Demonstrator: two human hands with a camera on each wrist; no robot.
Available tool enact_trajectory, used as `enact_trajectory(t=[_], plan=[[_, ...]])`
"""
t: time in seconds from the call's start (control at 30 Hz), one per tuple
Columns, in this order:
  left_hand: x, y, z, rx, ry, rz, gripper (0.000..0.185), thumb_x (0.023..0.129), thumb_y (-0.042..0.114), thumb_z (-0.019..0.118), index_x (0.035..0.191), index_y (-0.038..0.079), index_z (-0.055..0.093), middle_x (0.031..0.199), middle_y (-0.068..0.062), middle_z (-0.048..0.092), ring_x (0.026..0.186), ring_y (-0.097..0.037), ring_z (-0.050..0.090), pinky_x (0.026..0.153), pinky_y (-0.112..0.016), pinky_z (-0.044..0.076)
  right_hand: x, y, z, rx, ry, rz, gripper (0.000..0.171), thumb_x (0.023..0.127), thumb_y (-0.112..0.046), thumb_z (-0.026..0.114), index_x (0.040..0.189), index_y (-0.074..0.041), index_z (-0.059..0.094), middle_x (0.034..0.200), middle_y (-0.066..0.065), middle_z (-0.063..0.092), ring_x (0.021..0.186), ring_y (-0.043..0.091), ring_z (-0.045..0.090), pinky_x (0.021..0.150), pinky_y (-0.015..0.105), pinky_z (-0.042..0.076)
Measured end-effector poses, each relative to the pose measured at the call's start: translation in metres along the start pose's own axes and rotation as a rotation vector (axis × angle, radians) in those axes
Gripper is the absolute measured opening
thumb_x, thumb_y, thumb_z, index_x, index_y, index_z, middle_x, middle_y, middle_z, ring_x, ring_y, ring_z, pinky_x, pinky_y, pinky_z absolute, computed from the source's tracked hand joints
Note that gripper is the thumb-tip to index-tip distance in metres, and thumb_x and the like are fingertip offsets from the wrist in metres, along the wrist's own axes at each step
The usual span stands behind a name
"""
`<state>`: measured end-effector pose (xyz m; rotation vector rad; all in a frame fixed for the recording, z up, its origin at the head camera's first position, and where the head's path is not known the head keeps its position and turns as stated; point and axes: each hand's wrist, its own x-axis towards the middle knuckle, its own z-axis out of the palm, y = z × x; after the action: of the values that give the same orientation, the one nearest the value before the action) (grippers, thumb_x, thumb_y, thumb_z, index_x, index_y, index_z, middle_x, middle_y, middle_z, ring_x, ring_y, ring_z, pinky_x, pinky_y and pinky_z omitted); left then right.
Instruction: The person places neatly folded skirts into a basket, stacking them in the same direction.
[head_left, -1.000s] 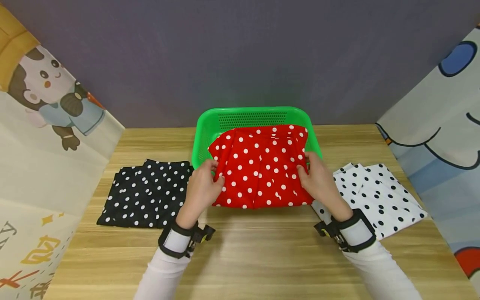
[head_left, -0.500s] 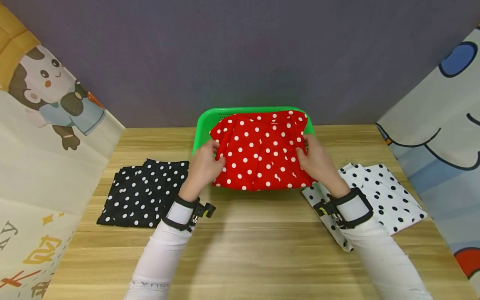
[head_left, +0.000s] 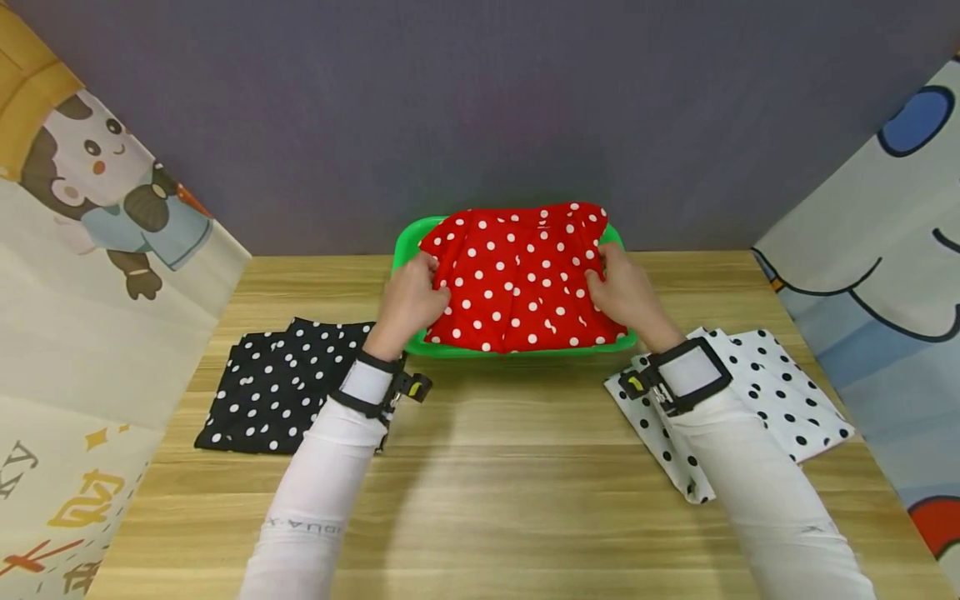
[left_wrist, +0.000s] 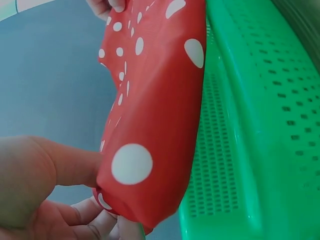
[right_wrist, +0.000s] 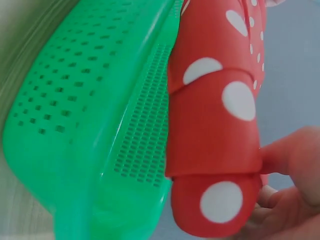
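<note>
Count: 3 folded dotted cloths — 1 red cloth (head_left: 517, 279), 1 black cloth (head_left: 281, 387), 1 white cloth (head_left: 757, 392). 1 green basket (head_left: 525, 352). 2 hands (head_left: 408, 300) on the red one. 1 wooden table (head_left: 495, 483).

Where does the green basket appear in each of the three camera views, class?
Head: green basket at centre, far side of the table, mostly hidden under the folded red polka-dot cloth.
Left wrist: fills the right side.
Right wrist: fills the left side.
Shared landmark: the red cloth beside it.
</note>
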<state>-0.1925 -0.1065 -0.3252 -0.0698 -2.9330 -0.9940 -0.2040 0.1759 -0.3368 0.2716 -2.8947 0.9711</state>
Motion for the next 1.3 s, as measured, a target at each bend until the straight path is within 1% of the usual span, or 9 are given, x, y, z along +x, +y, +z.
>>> enact_trajectory(t=[0.13, 0.23, 0.37, 0.47, 0.6, 0.73, 0.93, 1.13, 1.3], plan=[[0.011, 0.002, -0.002, 0.027, -0.007, 0.009, 0.03, 0.08, 0.01, 0.058, 0.107, -0.002, 0.053, 0.089, -0.014, 0.06, 0.072, -0.025, 0.057, 0.058, -0.032, 0.049, 0.011, -0.001, -0.002, 0.009, -0.033, 0.01, 0.04, 0.091, -0.009, 0.048, 0.124, 0.011, 0.036, 0.106, 0.026, 0.052, 0.077, 0.032, 0.059, 0.064, 0.042, 0.054], [0.018, 0.003, -0.002, 0.054, -0.014, 0.004, 0.024, 0.079, 0.008, 0.057, 0.101, -0.002, 0.054, 0.083, -0.012, 0.059, 0.069, -0.025, 0.056, 0.054, -0.03, 0.046, 0.02, -0.001, -0.002, -0.005, -0.055, 0.023, 0.042, 0.091, -0.01, 0.048, 0.124, 0.011, 0.035, 0.098, 0.024, 0.055, 0.067, 0.028, 0.06, 0.059, 0.038, 0.054], [0.029, 0.002, 0.001, 0.097, -0.034, -0.011, 0.007, 0.079, 0.008, 0.055, 0.08, 0.003, 0.051, 0.067, -0.007, 0.052, 0.059, -0.02, 0.051, 0.047, -0.025, 0.039, 0.03, -0.001, 0.0, -0.04, -0.098, 0.067, 0.045, 0.092, -0.012, 0.047, 0.128, 0.011, 0.032, 0.087, 0.022, 0.057, 0.055, 0.021, 0.059, 0.052, 0.03, 0.051], [0.036, 0.002, 0.004, 0.127, -0.047, -0.014, 0.017, 0.077, 0.007, 0.054, 0.064, 0.007, 0.043, 0.054, -0.003, 0.042, 0.051, -0.017, 0.046, 0.043, -0.023, 0.033, 0.037, -0.001, 0.003, -0.046, -0.143, 0.101, 0.046, 0.092, -0.012, 0.046, 0.129, 0.01, 0.03, 0.085, 0.022, 0.057, 0.054, 0.022, 0.06, 0.051, 0.029, 0.05], [0.044, 0.002, 0.006, 0.149, -0.086, -0.035, 0.026, 0.076, 0.005, 0.053, 0.056, 0.01, 0.037, 0.05, -0.001, 0.037, 0.05, -0.017, 0.047, 0.042, -0.022, 0.033, 0.045, 0.002, 0.005, -0.067, -0.201, 0.135, 0.047, 0.091, -0.011, 0.046, 0.129, 0.011, 0.029, 0.098, 0.026, 0.056, 0.072, 0.029, 0.062, 0.063, 0.036, 0.054], [0.051, 0.002, 0.008, 0.152, -0.15, -0.074, 0.023, 0.077, 0.006, 0.055, 0.059, 0.009, 0.041, 0.053, -0.004, 0.044, 0.052, -0.019, 0.053, 0.045, -0.023, 0.039, 0.052, 0.003, 0.007, -0.101, -0.268, 0.181, 0.053, 0.09, -0.011, 0.045, 0.133, 0.011, 0.024, 0.114, 0.028, 0.05, 0.092, 0.035, 0.056, 0.08, 0.044, 0.05], [0.059, 0.002, 0.011, 0.138, -0.238, -0.137, 0.007, 0.079, 0.008, 0.057, 0.077, 0.002, 0.054, 0.069, -0.011, 0.059, 0.061, -0.026, 0.064, 0.052, -0.03, 0.052, 0.058, 0.001, 0.01, -0.169, -0.329, 0.198, 0.051, 0.088, -0.011, 0.045, 0.131, 0.013, 0.029, 0.116, 0.028, 0.049, 0.096, 0.037, 0.051, 0.084, 0.045, 0.047], [0.064, 0.001, 0.014, 0.125, -0.308, -0.214, 0.023, 0.078, 0.006, 0.058, 0.1, -0.001, 0.052, 0.085, -0.014, 0.058, 0.07, -0.029, 0.066, 0.05, -0.028, 0.052, 0.061, 0.002, 0.015, -0.194, -0.372, 0.225, 0.04, 0.088, -0.011, 0.046, 0.121, 0.011, 0.039, 0.103, 0.024, 0.051, 0.087, 0.033, 0.054, 0.07, 0.037, 0.052], [0.066, 0.0, 0.017, 0.13, -0.365, -0.248, 0.025, 0.079, 0.004, 0.058, 0.102, -0.001, 0.051, 0.089, -0.015, 0.056, 0.073, -0.029, 0.065, 0.05, -0.027, 0.052, 0.062, 0.004, 0.02, -0.152, -0.44, 0.278, 0.03, 0.089, -0.01, 0.046, 0.114, 0.008, 0.044, 0.096, 0.018, 0.049, 0.082, 0.028, 0.055, 0.064, 0.034, 0.054]])
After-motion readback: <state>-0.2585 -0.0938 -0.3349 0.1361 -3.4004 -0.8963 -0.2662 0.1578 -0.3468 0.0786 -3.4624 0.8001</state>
